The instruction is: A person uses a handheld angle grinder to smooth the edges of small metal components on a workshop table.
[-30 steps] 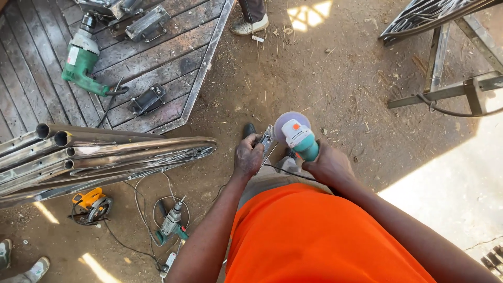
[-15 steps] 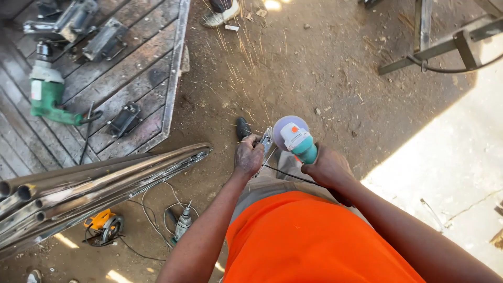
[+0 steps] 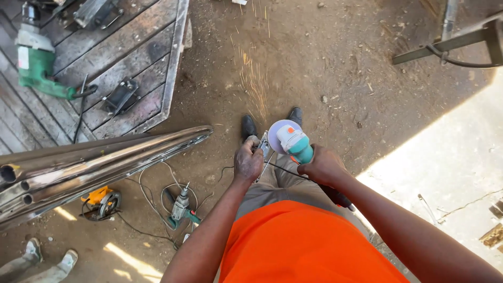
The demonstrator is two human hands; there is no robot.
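My right hand (image 3: 324,165) grips a teal and white angle grinder (image 3: 294,144) held in front of my orange shirt. Its round disc (image 3: 276,132) spins against a small metal piece (image 3: 263,145) that my left hand (image 3: 247,160) pinches. Orange sparks (image 3: 255,84) fly away over the dirt floor. The grinder's black cord runs back past my right wrist. My two dark shoes (image 3: 248,126) show just beyond the hands.
A bundle of shiny metal tubes (image 3: 99,162) lies to the left. Beneath it sit a yellow circular saw (image 3: 102,200) and a green drill (image 3: 179,207) with cables. A wooden platform (image 3: 120,50) holds a green power tool (image 3: 36,68). Another person's feet (image 3: 44,259) show at bottom left.
The view has shifted, so the platform and tubes sit further left and up. Sparks now stream from the grinder disc. Both hands keep their hold.
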